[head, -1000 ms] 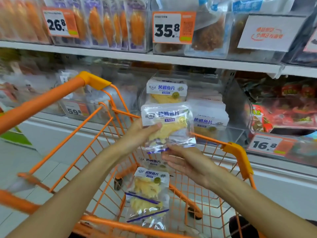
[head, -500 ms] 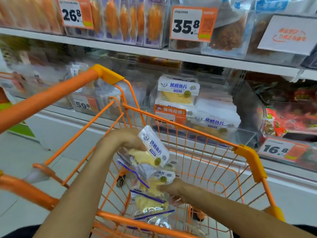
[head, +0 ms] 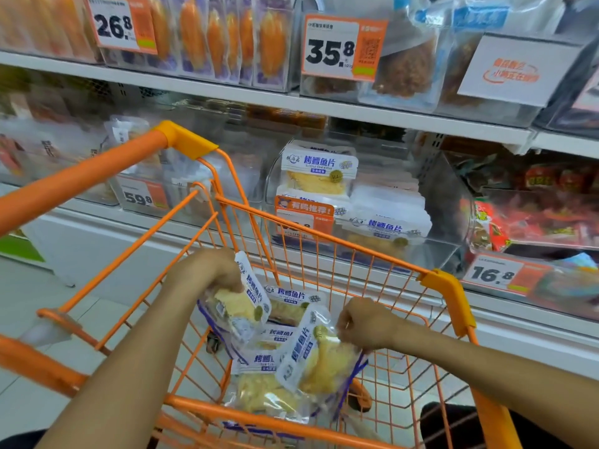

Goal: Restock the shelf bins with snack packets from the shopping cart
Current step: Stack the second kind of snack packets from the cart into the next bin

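Both my hands are down inside the orange shopping cart. My left hand grips a clear fish-slice snack packet with a white and blue label, tilted on its side. My right hand pinches the edge of a second packet of the same kind. Several more packets lie in the cart beneath them. Behind the cart, the clear shelf bin holds stacked packets of the same snack.
An orange price label hangs on the bin's front. A bin of red packets with a 16.8 tag stands to the right, other bins to the left. The upper shelf carries orange and brown snack bags.
My left hand has come down from bin height into the cart with its packet. My right hand reached into the cart and has taken hold of a second packet, lifting it.
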{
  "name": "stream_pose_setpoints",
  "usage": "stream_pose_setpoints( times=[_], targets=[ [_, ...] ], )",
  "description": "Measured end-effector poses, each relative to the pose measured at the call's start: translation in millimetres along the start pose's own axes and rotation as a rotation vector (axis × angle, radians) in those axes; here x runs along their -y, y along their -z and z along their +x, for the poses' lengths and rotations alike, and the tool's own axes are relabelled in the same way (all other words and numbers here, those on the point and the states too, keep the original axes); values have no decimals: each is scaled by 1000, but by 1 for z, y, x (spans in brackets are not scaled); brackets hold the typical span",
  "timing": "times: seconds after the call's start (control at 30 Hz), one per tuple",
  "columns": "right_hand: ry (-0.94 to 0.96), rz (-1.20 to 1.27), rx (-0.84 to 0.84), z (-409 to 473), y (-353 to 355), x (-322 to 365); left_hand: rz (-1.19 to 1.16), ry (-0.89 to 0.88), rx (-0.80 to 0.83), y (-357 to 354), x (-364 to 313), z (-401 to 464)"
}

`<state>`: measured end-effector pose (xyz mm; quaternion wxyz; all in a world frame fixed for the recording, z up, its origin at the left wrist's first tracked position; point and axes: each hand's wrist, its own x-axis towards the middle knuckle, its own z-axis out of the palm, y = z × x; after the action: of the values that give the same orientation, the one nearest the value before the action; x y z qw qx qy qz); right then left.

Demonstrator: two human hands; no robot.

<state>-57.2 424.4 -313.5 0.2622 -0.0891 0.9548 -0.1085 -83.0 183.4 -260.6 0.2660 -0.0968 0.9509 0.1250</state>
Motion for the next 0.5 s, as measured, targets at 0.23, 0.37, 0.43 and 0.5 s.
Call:
stream_pose_setpoints(
  times=[0.23,0.37,0.43,0.5],
  targets=[
    [217,-349,-385,-12,13,-18,-164,-26,94,-1,-3,3],
    [321,-19,-433,-26,41,-20,-412,21,186,-1,-3,2],
    [363,104,-428,-31,53,-18,-502,22,208,-1,-3,2],
    [344,364,-338,-37,58,-13,-593,-1,205,-1,-3,2]
  ],
)
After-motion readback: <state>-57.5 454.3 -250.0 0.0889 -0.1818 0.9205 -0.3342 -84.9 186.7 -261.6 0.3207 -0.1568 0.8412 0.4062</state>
